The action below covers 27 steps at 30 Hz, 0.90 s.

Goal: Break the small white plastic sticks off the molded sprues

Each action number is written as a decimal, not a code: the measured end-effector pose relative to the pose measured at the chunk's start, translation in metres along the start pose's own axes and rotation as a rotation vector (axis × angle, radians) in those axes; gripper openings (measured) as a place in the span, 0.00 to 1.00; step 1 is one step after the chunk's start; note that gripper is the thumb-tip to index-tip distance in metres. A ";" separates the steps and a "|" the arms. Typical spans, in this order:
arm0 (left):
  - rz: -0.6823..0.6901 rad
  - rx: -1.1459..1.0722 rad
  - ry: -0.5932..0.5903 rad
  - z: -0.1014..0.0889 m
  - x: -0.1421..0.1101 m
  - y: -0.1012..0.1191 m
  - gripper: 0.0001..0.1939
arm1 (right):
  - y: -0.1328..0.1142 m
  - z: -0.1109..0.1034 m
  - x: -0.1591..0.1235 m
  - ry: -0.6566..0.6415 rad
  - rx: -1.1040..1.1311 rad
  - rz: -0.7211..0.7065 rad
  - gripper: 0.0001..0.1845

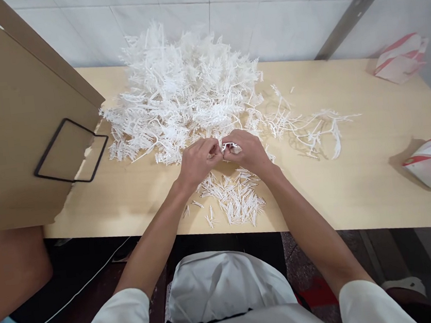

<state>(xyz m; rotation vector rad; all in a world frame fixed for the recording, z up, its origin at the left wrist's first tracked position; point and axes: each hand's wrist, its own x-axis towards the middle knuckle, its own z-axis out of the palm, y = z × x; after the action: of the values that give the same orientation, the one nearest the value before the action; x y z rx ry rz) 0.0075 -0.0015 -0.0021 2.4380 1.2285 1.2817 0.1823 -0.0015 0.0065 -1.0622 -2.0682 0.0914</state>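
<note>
My left hand and my right hand meet over the table, fingers closed together on a small white branched plastic piece. Most of that piece is hidden by the fingers. Just beyond them rises a large heap of white branched plastic sprues. Below my hands, close to the table's front edge, lies a loose pile of short white plastic bits. A few longer sprue strands stretch out to the right of the heap.
A tall cardboard panel stands at the left, with a black wire frame at its lower edge. Two red-and-white packets sit on the right part of the wooden table. A tiled wall backs it. Another person's arm shows at lower left.
</note>
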 end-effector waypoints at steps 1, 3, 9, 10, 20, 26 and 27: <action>0.018 0.007 0.009 -0.001 0.000 0.000 0.04 | 0.000 0.001 -0.001 -0.001 0.006 -0.023 0.09; 0.013 0.012 0.030 -0.002 0.001 0.000 0.05 | -0.002 0.002 -0.001 0.011 0.042 -0.040 0.08; -0.132 -0.016 0.057 -0.006 0.005 0.004 0.13 | -0.011 -0.001 0.004 0.091 0.228 0.274 0.07; -0.138 -0.033 0.058 -0.007 0.006 0.004 0.14 | -0.011 -0.002 0.005 0.090 0.252 0.319 0.08; -0.238 -0.370 -0.077 -0.002 0.008 0.000 0.11 | -0.008 -0.002 0.002 0.134 0.258 0.273 0.07; -0.301 -0.418 -0.074 -0.002 0.006 0.003 0.10 | -0.005 -0.008 0.004 0.033 0.342 0.280 0.12; -0.302 -0.416 -0.078 -0.002 0.006 0.004 0.10 | -0.004 -0.009 0.005 0.011 0.353 0.286 0.12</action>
<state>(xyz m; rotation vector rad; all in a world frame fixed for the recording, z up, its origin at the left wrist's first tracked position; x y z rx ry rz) 0.0100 -0.0003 0.0051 1.9127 1.1214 1.1990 0.1845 -0.0029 0.0168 -1.1210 -1.7912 0.5708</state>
